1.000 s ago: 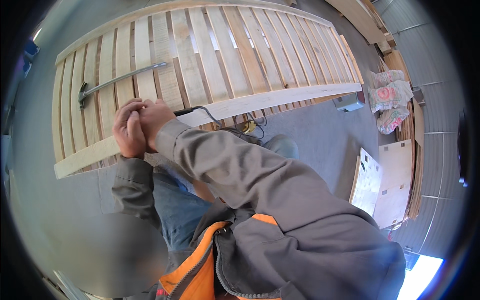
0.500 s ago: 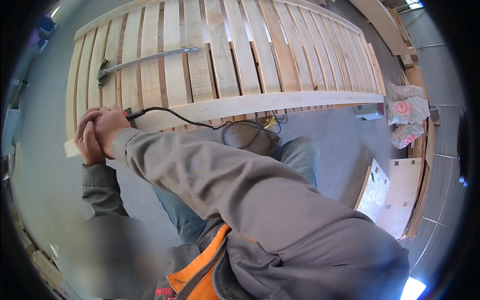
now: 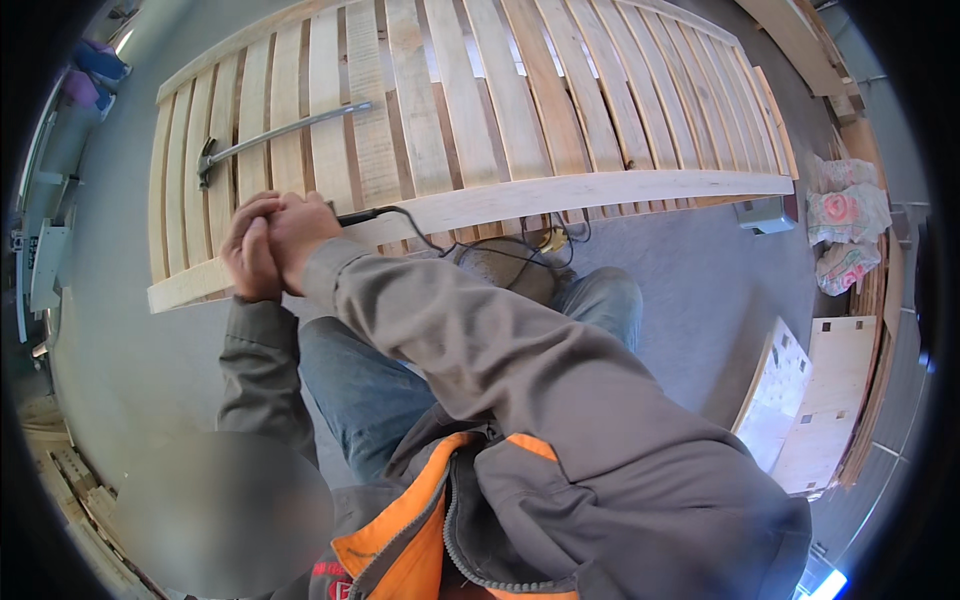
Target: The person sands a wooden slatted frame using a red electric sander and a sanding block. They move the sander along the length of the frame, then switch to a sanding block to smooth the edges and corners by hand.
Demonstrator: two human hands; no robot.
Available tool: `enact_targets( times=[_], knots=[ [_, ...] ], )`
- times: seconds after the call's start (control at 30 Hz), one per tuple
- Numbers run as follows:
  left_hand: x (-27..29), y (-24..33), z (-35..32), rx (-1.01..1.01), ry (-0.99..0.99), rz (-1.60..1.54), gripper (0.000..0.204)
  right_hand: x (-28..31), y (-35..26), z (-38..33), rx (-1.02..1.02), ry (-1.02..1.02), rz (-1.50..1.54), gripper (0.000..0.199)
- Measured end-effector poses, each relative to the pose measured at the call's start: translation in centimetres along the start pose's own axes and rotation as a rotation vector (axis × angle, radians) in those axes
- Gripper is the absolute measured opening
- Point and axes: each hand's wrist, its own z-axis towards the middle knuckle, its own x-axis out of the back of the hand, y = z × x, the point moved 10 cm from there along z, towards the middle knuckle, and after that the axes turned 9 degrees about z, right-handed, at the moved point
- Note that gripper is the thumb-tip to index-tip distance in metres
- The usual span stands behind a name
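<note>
My right hand (image 3: 305, 238) and my left hand (image 3: 250, 258) are closed together at the near rail (image 3: 520, 194) of a slatted wooden frame (image 3: 420, 120). The right hand grips a corded power tool whose body is mostly hidden by the fingers, so its exact kind cannot be made out. My left hand wraps against the right one from the left side. A black cord (image 3: 425, 240) leaves the tool to the right and loops below the rail. A claw hammer (image 3: 285, 130) with a long metal handle lies across the slats beyond my hands, its head to the left.
A grey metal box (image 3: 768, 216) stands under the frame's right end. Farther right are white sacks (image 3: 848, 215) with red print, stacked boards (image 3: 868, 380) and leaning pale panels (image 3: 830, 390). My knees (image 3: 605, 300) are close below the rail.
Both hands have slid rightward along the near rail, with the tool and cord. My left forearm has followed. The whole view has also shifted slightly; the hammer stays on the slats.
</note>
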Motion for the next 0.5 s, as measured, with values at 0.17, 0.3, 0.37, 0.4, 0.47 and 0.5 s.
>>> enact_targets(
  times=[0.17, 0.3, 0.37, 0.4, 0.47, 0.5],
  knots=[
    [-8.3, 3.9, -0.2, -0.048, -0.052, 0.011, 0.028, 4.7, 5.5, -4.6, -0.070, -0.018, -0.036, 0.023],
    [-14.0, 5.3, -0.3, -0.069, -0.106, 0.018, 0.028, 8.7, 9.1, -7.9, -0.074, 0.130, -0.041, 0.020],
    [-17.2, 7.0, -0.4, -0.073, -0.128, -0.024, 0.027, 10.4, 11.1, -9.5, -0.119, 0.109, -0.081, 0.020],
    [-18.6, 7.5, -0.3, -0.113, -0.137, 0.011, 0.027, 11.2, 12.1, -10.2, -0.139, 0.099, -0.099, 0.020],
    [-21.2, 9.0, -0.5, -0.135, -0.132, 0.007, 0.026, 12.5, 13.7, -11.5, -0.168, 0.046, -0.127, 0.020],
    [-22.6, 9.6, -0.6, -0.142, -0.139, 0.006, 0.026, 12.9, 14.8, -12.3, -0.185, 0.017, -0.144, 0.020]
  ],
)
